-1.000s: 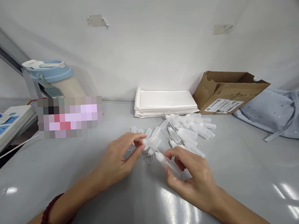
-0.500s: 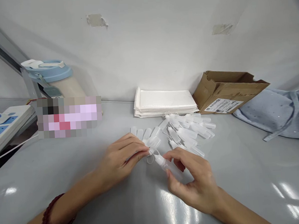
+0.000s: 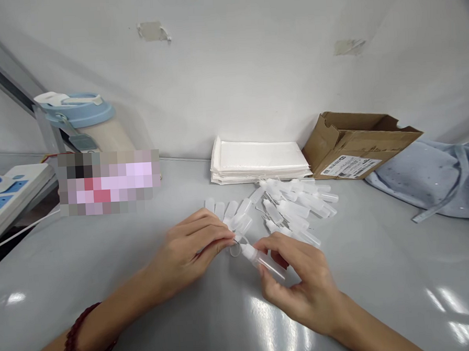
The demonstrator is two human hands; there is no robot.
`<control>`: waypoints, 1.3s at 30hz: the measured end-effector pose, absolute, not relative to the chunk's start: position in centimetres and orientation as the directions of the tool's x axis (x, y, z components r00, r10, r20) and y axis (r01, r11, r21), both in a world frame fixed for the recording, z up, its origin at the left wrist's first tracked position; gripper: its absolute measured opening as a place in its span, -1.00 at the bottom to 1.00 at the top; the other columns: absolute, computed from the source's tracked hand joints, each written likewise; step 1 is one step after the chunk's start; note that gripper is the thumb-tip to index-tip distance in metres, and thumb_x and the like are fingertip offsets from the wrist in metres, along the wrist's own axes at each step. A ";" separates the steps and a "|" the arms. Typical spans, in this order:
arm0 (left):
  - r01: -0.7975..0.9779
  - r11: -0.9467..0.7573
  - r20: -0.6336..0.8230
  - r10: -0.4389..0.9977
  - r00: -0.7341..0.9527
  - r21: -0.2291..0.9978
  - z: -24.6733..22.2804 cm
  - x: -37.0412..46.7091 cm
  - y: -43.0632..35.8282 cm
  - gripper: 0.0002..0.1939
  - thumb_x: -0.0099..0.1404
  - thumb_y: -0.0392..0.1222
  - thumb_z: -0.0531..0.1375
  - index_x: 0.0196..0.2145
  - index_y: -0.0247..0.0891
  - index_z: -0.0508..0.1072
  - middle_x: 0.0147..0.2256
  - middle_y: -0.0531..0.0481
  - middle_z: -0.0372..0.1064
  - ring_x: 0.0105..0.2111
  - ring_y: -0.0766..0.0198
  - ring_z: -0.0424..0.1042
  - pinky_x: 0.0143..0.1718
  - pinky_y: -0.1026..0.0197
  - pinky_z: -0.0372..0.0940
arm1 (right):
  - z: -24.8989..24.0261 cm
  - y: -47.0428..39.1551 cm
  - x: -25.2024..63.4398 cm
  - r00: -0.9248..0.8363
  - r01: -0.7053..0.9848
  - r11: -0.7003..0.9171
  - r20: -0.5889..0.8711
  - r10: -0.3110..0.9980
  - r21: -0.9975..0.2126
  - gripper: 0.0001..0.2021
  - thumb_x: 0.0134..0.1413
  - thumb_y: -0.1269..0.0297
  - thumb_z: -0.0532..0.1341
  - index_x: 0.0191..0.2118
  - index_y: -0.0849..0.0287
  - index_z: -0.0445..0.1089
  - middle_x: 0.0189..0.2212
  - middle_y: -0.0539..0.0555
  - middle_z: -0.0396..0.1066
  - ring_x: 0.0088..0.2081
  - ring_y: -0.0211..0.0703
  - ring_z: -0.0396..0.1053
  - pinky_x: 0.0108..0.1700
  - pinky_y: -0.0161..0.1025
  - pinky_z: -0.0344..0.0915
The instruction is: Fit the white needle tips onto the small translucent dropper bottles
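My right hand (image 3: pixel 303 284) grips a small translucent needle-tip squeeze bottle (image 3: pixel 273 265) between thumb and fingers. The bottle lies slantwise, its white top pointing up and left, with a thin metal needle (image 3: pixel 237 242) coming out of it. At the needle's end, the thumb and fingertips of my left hand (image 3: pixel 197 245) are pinched together. Whatever they hold is too small and hidden to make out. A thin clear loop (image 3: pixel 235 250) hangs just beneath those fingertips. Beyond both hands lie several similar bottles (image 3: pixel 295 211) in a loose pile, and my left fingers partly cover the nearest ones.
Behind the pile, a stack of white padded envelopes (image 3: pixel 260 156) rests against the wall. To its right stand an open cardboard box (image 3: pixel 358 143) and a blue cloth (image 3: pixel 435 180). On the left are a tumbler (image 3: pixel 98 122), a blurred-out pinkish item (image 3: pixel 117 181) and a power strip (image 3: pixel 11 192).
The bottle in my right hand has shifted slightly up and left, so its top is nearer my left fingertips. My left hand has barely moved.
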State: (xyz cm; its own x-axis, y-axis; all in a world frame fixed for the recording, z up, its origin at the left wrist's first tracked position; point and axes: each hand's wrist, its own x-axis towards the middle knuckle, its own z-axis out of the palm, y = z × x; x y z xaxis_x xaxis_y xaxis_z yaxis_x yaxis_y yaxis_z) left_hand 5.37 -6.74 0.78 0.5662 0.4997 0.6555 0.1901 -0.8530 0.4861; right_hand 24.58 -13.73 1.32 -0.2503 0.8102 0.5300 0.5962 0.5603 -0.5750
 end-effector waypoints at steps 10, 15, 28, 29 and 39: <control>0.177 -0.871 0.671 0.469 0.574 0.458 0.2 5.3 -6.8 -0.88 0.22 -0.44 0.19 -0.28 -0.32 0.44 -0.42 -0.01 0.44 -0.41 0.30 0.37 -0.32 0.21 0.33 | 1.4 -13.8 24.7 -0.246 0.597 0.526 0.486 0.839 -0.606 -0.88 -0.01 0.48 0.10 -0.32 0.28 0.35 -0.59 -0.03 0.21 -0.58 -0.33 0.13 -0.55 -0.35 0.13; 0.177 -0.872 0.649 0.462 0.604 0.456 0.3 5.3 -6.9 -0.86 0.23 -0.47 0.18 -0.27 -0.32 0.43 -0.42 -0.01 0.43 -0.39 0.30 0.36 -0.30 0.20 0.33 | 1.4 -13.7 24.8 -0.251 0.585 0.531 0.486 0.837 -0.613 -0.89 0.01 0.47 0.10 -0.32 0.30 0.35 -0.59 -0.03 0.20 -0.58 -0.33 0.12 -0.56 -0.35 0.12; 0.203 -0.898 0.623 0.420 0.661 0.391 -0.2 5.6 -7.6 -0.84 0.25 -0.53 0.10 -0.29 -0.36 0.39 -0.39 -0.08 0.39 -0.35 0.26 0.28 -0.32 0.17 0.31 | 1.0 -13.5 24.9 -0.290 0.579 0.473 0.375 0.881 -0.664 -0.89 0.11 0.42 0.04 -0.30 0.24 0.29 -0.53 0.01 0.26 -0.53 -0.27 0.22 -0.50 -0.30 0.17; 0.203 -0.900 0.625 0.417 0.660 0.385 -0.3 5.7 -7.7 -0.84 0.25 -0.54 0.10 -0.30 -0.37 0.39 -0.40 -0.08 0.39 -0.36 0.26 0.28 -0.33 0.17 0.31 | 0.9 -13.5 24.8 -0.288 0.580 0.465 0.365 0.885 -0.669 -0.90 0.12 0.42 0.04 -0.30 0.23 0.28 -0.53 0.00 0.25 -0.53 -0.27 0.22 -0.50 -0.30 0.17; 0.204 -0.913 0.631 0.393 0.669 0.352 -0.9 5.9 -7.9 -0.85 0.24 -0.54 0.09 -0.32 -0.38 0.37 -0.40 -0.12 0.37 -0.35 0.24 0.28 -0.34 0.15 0.30 | 0.6 -13.5 24.7 -0.280 0.559 0.389 0.275 0.920 -0.733 -0.91 0.13 0.37 0.03 -0.36 0.19 0.25 -0.55 -0.03 0.22 -0.54 -0.27 0.19 -0.50 -0.30 0.14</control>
State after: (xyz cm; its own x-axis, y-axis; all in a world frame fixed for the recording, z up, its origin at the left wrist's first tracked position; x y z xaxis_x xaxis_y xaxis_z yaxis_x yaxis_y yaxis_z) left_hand 5.87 -7.94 -0.90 0.6695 0.3925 0.6307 0.2037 -0.9134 0.3524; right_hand 24.75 -13.48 0.57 -0.2797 0.9200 0.2746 0.5590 0.3886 -0.7325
